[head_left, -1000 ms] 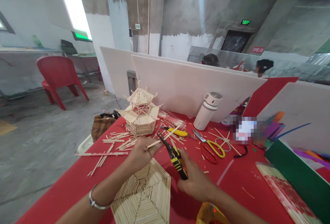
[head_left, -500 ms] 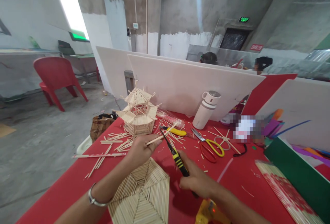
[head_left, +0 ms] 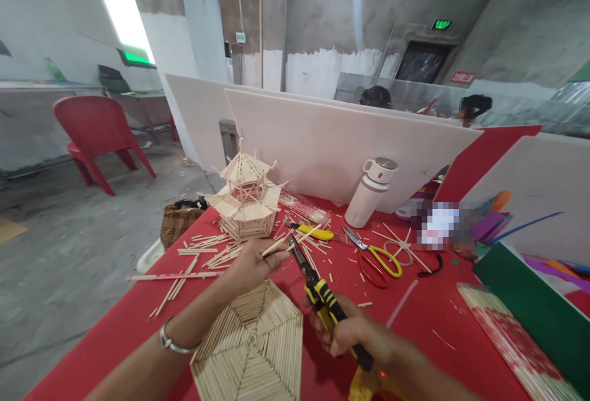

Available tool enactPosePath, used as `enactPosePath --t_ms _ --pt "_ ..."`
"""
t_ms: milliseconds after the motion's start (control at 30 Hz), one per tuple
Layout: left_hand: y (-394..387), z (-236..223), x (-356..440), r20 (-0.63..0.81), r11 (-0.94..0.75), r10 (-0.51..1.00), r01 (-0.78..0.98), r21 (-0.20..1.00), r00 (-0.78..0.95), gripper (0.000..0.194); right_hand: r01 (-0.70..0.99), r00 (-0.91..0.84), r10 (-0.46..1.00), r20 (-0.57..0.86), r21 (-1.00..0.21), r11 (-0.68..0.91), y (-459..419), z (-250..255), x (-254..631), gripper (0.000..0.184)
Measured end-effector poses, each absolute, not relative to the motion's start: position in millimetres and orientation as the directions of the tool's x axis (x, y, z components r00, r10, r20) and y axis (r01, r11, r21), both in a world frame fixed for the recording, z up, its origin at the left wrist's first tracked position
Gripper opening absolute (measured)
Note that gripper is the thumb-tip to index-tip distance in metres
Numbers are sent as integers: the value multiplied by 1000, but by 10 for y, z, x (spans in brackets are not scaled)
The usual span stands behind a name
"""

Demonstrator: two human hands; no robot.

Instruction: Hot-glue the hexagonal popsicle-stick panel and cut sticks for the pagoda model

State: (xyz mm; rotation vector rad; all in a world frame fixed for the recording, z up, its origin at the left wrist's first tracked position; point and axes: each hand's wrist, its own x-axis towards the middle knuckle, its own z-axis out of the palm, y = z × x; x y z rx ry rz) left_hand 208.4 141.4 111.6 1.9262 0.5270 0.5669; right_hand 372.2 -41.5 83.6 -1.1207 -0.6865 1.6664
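Observation:
My left hand (head_left: 252, 262) pinches a thin wooden stick (head_left: 275, 246) above the table; whether it is one stick or two is hard to make out. My right hand (head_left: 353, 327) is wrapped round pliers (head_left: 318, 287) with black and yellow handles, spread somewhat apart. Their jaws reach the stick just beyond my left fingertips. Below my hands lies a flat many-sided panel (head_left: 251, 342) of glued sticks. A small tiered stick pagoda (head_left: 246, 204) stands behind my left hand, with loose sticks (head_left: 203, 245) beside it.
Farther back lie a yellow cutter (head_left: 318, 232) and scissors (head_left: 375, 256), near a white bottle (head_left: 371, 195). A yellow tool (head_left: 362, 385) with a red light sits at the front. Bagged sticks (head_left: 511, 339) lie right, by a green box (head_left: 534, 290). White boards (head_left: 341, 142) stand behind.
The pliers have turned in my right hand, and their two handles now show apart. My left hand keeps the stick in nearly the same place. The view has shifted slightly.

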Motion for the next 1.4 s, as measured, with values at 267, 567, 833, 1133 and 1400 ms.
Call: enactPosePath --t_ms 267,567,833,1133,1400 --pt "1499 1019 2176 85 -344 545 130 930 834 36 -550 -204 896 -395 -711 -438 -370 772 3778 56" --pt "1569 970 2171 95 -372 547 140 917 832 38 -127 21 928 -372 -922 -367 -320 772 3805 49" --pt "1476 1103 2177 67 -244 500 66 967 864 37 442 128 983 -131 -880 -175 -256 878 3802 61" --pt "1488 1066 2134 126 -222 445 -28 975 887 35 655 193 981 15 -747 -117 -257 864 3775 73" --pt "1507 1036 2087 153 -274 429 -33 961 890 32 593 141 990 -19 -799 -100 -283 966 3732 65"
